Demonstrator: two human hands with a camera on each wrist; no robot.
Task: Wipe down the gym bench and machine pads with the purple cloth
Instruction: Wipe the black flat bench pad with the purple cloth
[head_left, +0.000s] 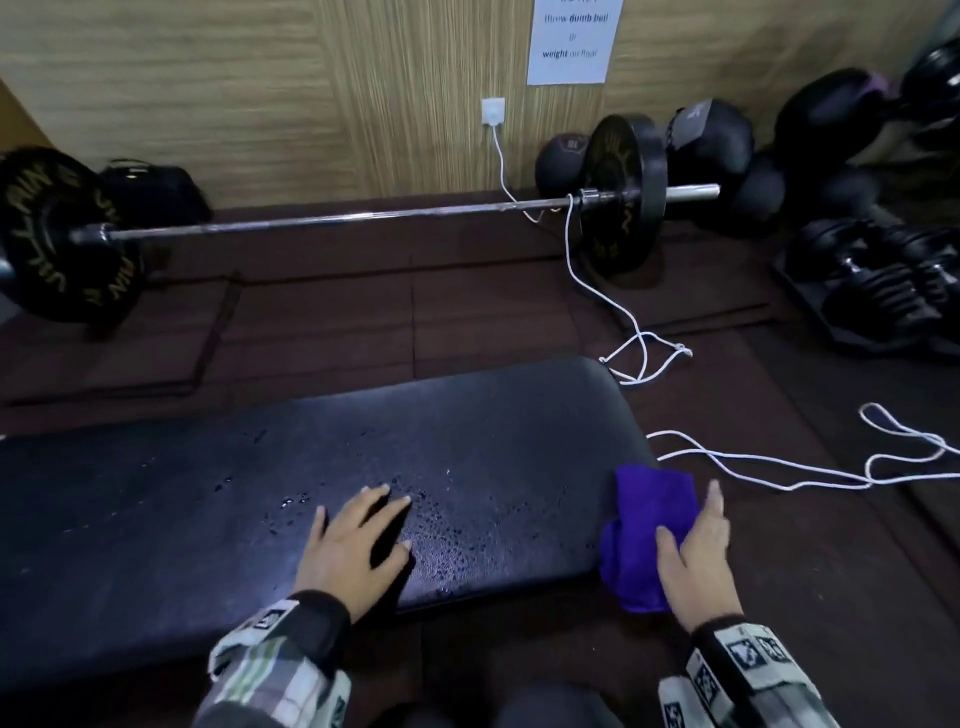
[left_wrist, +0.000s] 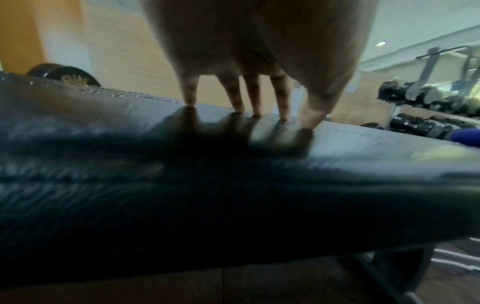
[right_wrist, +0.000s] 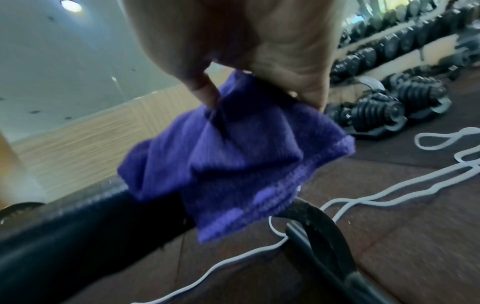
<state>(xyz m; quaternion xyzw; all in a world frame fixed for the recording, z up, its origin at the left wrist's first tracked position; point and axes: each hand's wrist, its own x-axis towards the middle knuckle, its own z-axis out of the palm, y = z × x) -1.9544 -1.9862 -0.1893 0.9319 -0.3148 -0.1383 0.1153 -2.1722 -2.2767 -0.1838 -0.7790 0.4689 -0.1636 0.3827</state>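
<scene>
A black padded gym bench (head_left: 208, 493) lies across the lower half of the head view, its top dotted with water droplets (head_left: 431, 519). My left hand (head_left: 358, 540) rests on the pad with spread, straight fingers (left_wrist: 239, 98), the tips touching the wet surface (left_wrist: 130, 144). My right hand (head_left: 696, 545) holds the purple cloth (head_left: 644, 530) at the bench's right end; the cloth (right_wrist: 228, 156) hangs bunched from my thumb and fingers (right_wrist: 207, 92) over the pad's edge (right_wrist: 78, 226).
A loaded barbell (head_left: 363, 215) lies on the floor beyond the bench. Dumbbells (head_left: 883, 291) sit at the right, with more on a rack (right_wrist: 389, 51). A white cord (head_left: 779, 467) snakes over the dark rubber floor to the right. A black bag (head_left: 156, 192) stands by the wall.
</scene>
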